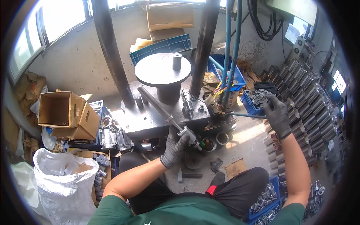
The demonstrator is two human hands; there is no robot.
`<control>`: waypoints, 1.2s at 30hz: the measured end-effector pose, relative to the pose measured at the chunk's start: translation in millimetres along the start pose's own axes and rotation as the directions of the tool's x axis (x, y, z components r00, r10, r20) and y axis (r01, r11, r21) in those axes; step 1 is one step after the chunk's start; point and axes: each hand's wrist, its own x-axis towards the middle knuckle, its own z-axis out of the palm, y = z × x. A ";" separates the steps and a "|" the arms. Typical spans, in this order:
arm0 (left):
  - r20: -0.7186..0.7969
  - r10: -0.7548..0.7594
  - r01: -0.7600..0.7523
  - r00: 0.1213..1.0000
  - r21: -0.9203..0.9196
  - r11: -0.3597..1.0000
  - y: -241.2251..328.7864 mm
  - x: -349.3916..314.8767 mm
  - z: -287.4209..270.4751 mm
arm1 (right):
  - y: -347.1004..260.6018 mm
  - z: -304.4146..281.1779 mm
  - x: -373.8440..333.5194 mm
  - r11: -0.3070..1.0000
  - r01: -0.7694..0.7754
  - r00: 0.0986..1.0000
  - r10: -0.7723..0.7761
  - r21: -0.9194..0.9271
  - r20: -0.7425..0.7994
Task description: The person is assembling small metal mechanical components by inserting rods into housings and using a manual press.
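My gloved left hand (175,147) is closed around a silver metal housing (189,135) at the near end of a rod. From the rod a long dark metal tube (154,103) slants up and away to the left, over the press table (146,122). My gloved right hand (278,118) is raised at the right, its fingers curled beside a blue tray of small metal parts (258,98). What those fingers hold, if anything, is hidden. A thin blue bar (245,115) runs up to this hand; I cannot tell whether they touch.
A round plate (159,71) bearing a short metal cylinder (176,62) stands between two dark columns. Metal tubes (296,101) are stacked at the right. A white sack (63,183) and cardboard box (56,110) stand at the left. A hammer (190,175) lies on the floor.
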 end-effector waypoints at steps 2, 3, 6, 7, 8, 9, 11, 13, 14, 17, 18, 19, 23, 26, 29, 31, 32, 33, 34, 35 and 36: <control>-0.089 -0.075 0.067 0.993 -0.085 0.994 -9.4 -10.1 -2.1 | 4.7 -0.9 -35.0 0.995 -0.025 1.000 0.025 0.098 -0.001; -0.086 -0.075 0.067 0.993 -0.089 0.994 -7.9 -10.1 -2.3 | 10.8 -0.1 -53.7 0.991 -0.055 0.998 0.057 0.121 -0.014; -0.131 -0.254 0.224 0.958 -0.203 0.953 0.6 6.7 -10.7 | 21.4 8.1 -100.4 0.934 -0.151 0.979 0.187 0.325 -0.082; -0.193 -0.323 0.289 0.927 -0.186 0.939 3.2 14.0 -10.1 | 36.8 19.8 -116.0 0.848 -0.185 0.953 0.278 0.496 -0.120; -0.219 -0.348 0.321 0.911 -0.150 0.935 4.4 19.9 -17.6 | 32.8 28.6 -121.7 0.766 -0.205 0.932 0.342 0.609 -0.117; -0.245 -0.373 0.355 0.895 -0.114 0.928 0.7 26.5 -27.4 | 26.3 33.2 -125.4 0.732 -0.172 0.932 0.338 0.659 -0.132; -0.338 -0.440 0.402 0.832 -0.179 0.898 -0.5 36.3 -30.0 | -0.7 44.4 -129.1 0.745 -0.120 0.927 0.321 0.656 -0.195; -0.401 -0.397 0.372 0.826 -0.143 0.917 -2.9 46.6 -45.9 | -26.6 51.8 -130.7 0.671 -0.055 0.907 0.344 0.740 -0.245; -0.413 -0.418 0.415 0.809 -0.103 0.904 -3.0 47.4 -47.4 | -33.8 56.7 -134.8 0.638 -0.041 0.872 0.399 0.769 -0.284; -0.350 -0.462 0.455 0.815 -0.109 0.884 -12.6 41.6 -51.3 | -14.5 93.3 -173.1 0.376 -0.140 0.787 0.603 0.916 -0.127; -0.344 -0.499 0.474 0.795 -0.160 0.866 -11.3 35.2 -44.6 | -28.9 102.2 -187.3 0.179 -0.238 0.732 0.679 0.955 0.055; -0.319 -0.544 0.501 0.776 -0.212 0.839 -13.1 29.0 -36.5 | -31.8 116.3 -202.9 0.026 -0.340 0.658 0.721 0.940 0.218; -0.202 -0.482 0.511 0.853 0.129 0.850 -35.1 -14.5 -44.8 | -46.4 194.7 -256.7 -0.436 -0.707 0.413 0.385 0.557 0.825; -0.022 -0.607 0.587 0.794 0.288 0.757 -15.4 -43.9 -34.7 | -101.9 204.4 -239.6 -0.313 -0.837 0.414 0.176 0.450 0.893; 0.126 -0.660 0.527 0.741 0.500 0.687 -13.2 -53.9 -5.2 | -123.8 204.6 -233.9 -0.621 -0.747 0.349 -0.064 0.236 0.935; 0.185 -0.546 0.372 0.817 0.553 0.745 -28.4 -49.0 -11.2 | -136.3 175.4 -230.5 -0.538 -0.764 0.299 0.194 0.356 0.934; 0.164 -0.597 0.444 0.786 0.521 0.729 -25.9 -42.1 -9.8 | -125.3 187.2 -239.5 -0.701 -0.658 0.223 0.168 0.275 0.960; 0.178 -0.584 0.450 0.792 0.477 0.755 -34.5 -34.1 -14.0 | -107.0 199.4 -250.4 -0.769 -0.610 0.258 0.035 0.191 0.965; 0.138 -0.581 0.442 0.802 0.517 0.733 -41.1 -26.5 -24.8 | -104.7 198.0 -249.2 -0.800 -0.557 0.248 0.098 0.224 0.964; 0.098 -0.573 0.434 0.813 0.554 0.711 -45.5 -23.7 -28.5 | -100.2 189.0 -244.0 -0.824 -0.504 0.231 0.160 0.259 0.960; 0.058 -0.594 0.456 0.803 0.582 0.674 -42.3 -23.0 -16.7 | -97.8 163.4 -236.1 -0.790 -0.485 0.249 0.285 0.374 0.925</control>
